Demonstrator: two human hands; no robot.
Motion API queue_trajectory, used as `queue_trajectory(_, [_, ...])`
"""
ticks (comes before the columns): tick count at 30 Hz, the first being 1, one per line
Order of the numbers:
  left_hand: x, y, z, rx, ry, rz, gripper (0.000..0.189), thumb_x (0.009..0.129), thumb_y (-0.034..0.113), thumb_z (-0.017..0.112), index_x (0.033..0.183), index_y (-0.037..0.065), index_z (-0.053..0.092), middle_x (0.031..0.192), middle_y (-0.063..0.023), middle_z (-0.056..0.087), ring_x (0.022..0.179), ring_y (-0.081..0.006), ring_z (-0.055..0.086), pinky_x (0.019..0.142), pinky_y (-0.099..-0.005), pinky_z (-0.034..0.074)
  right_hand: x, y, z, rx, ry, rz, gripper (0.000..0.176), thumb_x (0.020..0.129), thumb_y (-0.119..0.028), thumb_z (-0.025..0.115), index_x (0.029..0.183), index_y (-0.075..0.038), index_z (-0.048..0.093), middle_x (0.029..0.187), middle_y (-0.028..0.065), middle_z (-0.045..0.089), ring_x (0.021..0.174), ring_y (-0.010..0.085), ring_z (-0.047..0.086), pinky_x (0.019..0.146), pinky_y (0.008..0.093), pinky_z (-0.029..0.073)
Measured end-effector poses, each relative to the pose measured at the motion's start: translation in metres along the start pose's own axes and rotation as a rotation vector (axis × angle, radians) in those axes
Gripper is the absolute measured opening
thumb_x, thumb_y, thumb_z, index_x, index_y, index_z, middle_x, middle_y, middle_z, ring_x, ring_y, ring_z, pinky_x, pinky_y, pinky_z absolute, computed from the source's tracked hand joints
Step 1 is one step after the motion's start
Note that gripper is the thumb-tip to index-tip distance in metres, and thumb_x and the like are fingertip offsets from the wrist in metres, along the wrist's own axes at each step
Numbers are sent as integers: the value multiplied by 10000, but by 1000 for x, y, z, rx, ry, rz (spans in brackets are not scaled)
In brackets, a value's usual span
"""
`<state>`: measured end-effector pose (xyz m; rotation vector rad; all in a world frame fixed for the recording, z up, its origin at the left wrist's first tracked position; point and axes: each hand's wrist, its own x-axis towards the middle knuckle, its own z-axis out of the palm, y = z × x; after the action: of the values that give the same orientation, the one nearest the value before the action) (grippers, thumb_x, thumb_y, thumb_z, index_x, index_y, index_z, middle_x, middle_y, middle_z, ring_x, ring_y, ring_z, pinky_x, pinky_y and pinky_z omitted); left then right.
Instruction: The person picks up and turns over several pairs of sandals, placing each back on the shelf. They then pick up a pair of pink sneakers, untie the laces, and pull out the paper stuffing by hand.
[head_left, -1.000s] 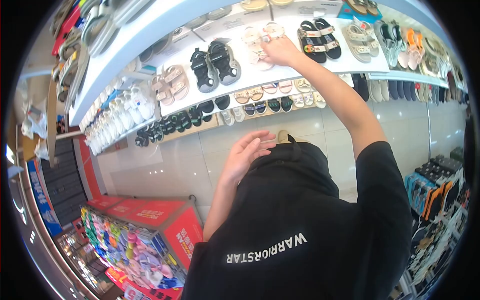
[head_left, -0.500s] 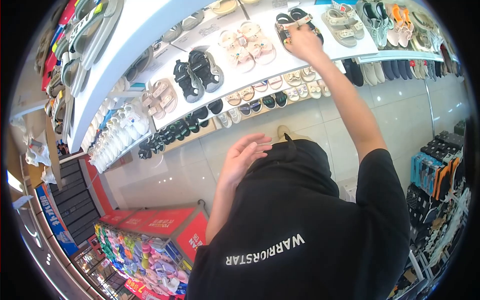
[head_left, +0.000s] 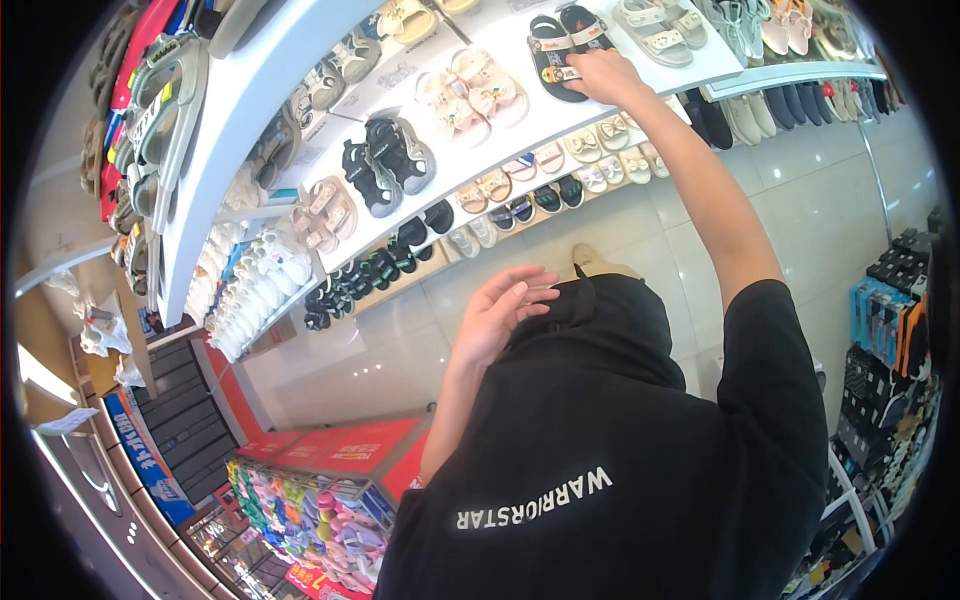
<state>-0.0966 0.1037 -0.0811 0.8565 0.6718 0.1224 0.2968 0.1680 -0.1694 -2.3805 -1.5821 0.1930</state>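
Touching black sandals (head_left: pixel 553 45) with right hand (head_left: pixel 603 77), both up around 1 o'clock on the white shelf (head_left: pixel 540 118). Right fingers bent over the near side of the pair by the pale printed strap; tips hidden, can't tell if pinching or just resting. Pair sits side by side, flat on the shelf. Beige sandals (head_left: pixel 660 42) just beside them at 3 o'clock, pink sandals (head_left: pixel 483 95) near, at 8 o'clock from them. Black-and-grey sandals (head_left: pixel 397 160) at 11 o'clock in view, dusty pink sandals (head_left: pixel 322 215) at 10. Left hand (head_left: pixel 500 308) mid-view in front of black shirt (head_left: pixel 560 430), holding nothing; fingers loosely bent, slightly apart, can't tell if it touches the clothing. White shoes (head_left: pixel 265 285) at 9 o'clock, colourful footwear (head_left: pixel 315 520) by red stand (head_left: pixel 350 445) around 7
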Motion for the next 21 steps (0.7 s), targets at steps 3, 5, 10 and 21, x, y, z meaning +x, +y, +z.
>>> queue_trajectory(3, [-2,-1,-1,0,-4,5,392,1034,188,484,1344,-52,487,1312,-227,585,1153,-296,622,956,-392,513,-7,1,-8,38,-49,-12,350,817,-363,737,1092,-150,695,994,129,721,973,323,684,852,444,548])
queue_trajectory(5, [-4,-1,-1,2,-6,11,395,1033,191,487,1345,-51,487,1313,-226,585,1152,-298,622,955,-396,514,-18,-4,-17,62,-128,-4,335,806,-369,748,1055,-147,713,995,131,723,966,330,683,853,441,547])
queue_trajectory(10, [-7,2,-2,-3,-34,38,399,1029,195,499,1345,-49,488,1304,-224,589,1152,-305,621,945,-402,519,-42,4,-17,268,-152,-174,367,834,-362,739,1029,-54,697,860,156,716,761,289,702,677,417,547])
queue_trajectory(21, [-21,-16,-1,-9,4,14,388,1029,196,494,1331,-47,500,1292,-219,598,1148,-284,622,944,-386,519,-179,-38,14,2600,-180,190,562,1034,-418,433,1444,-34,414,1403,187,525,886,175,726,479,190,564])
